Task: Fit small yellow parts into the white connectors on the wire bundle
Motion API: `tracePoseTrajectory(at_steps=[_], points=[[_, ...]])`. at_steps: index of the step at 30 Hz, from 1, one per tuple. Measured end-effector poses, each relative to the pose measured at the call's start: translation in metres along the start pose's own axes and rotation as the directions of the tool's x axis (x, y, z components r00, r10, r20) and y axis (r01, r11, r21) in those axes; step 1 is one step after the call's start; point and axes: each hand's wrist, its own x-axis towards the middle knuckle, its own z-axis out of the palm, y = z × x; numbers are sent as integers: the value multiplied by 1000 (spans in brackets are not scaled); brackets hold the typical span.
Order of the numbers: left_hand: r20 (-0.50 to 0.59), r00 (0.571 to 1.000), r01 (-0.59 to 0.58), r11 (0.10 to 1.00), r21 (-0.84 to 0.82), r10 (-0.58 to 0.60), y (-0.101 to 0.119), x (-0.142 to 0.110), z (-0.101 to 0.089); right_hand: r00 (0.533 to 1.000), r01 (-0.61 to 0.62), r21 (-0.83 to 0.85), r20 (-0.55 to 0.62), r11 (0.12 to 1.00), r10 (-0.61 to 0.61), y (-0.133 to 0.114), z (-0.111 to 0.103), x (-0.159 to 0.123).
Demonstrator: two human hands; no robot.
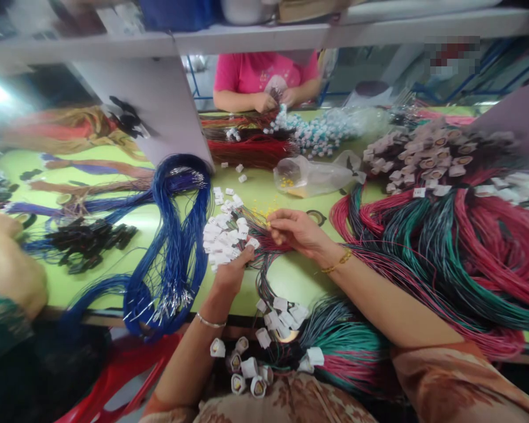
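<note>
My left hand (233, 271) is closed, its thumb pressing a white plastic connector (253, 242) with wires. Under and beside it lies a heap of white connectors (220, 238). Just to the right, my right hand (296, 230) has its fingertips pinched together beside small yellow pieces (260, 210) scattered on the table. Whatever is between those fingertips is too small to make out. Red, black and green wires (282, 244) run beneath the right hand. More white connectors (285, 317) with wires hang at the table's near edge and over my lap.
Blue wire bundles (165, 235) and black connectors (88, 241) lie left on the green table (229, 179). A clear bag (317, 175) with yellow pieces is behind my hands. Thick wire bundles (445, 247) fill the right. Co-workers' hands (267, 102) show across and at left (9, 258).
</note>
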Motion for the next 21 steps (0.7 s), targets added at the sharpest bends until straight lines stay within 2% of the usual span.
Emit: tracePoseTrajectory(at_steps=[3,9,11,12,14,16,18,21], points=[[18,1000,18,997,-78,-16,1,-2,1,999,6,-94,53,996,-1,6,8,-8],[54,998,45,989,-142,-37,3,1,3,981,169,-346,150,923,-123,13,21,-23],[53,997,59,986,-157,-51,3,1,3,966,256,-472,164,844,-202,15,24,-28],[48,997,60,986,-156,-53,3,1,2,947,320,-544,174,776,-269,16,25,-29],[21,999,34,990,-139,-31,3,1,3,878,455,-665,223,592,-424,19,26,-30],[-14,1000,-12,995,-101,11,3,0,3,799,544,-721,289,429,-528,22,27,-30],[-46,998,-51,998,-45,49,4,0,4,755,582,-730,324,357,-570,25,28,-29],[-46,996,-70,996,53,73,6,-2,4,748,580,-738,313,345,-585,27,29,-30]])
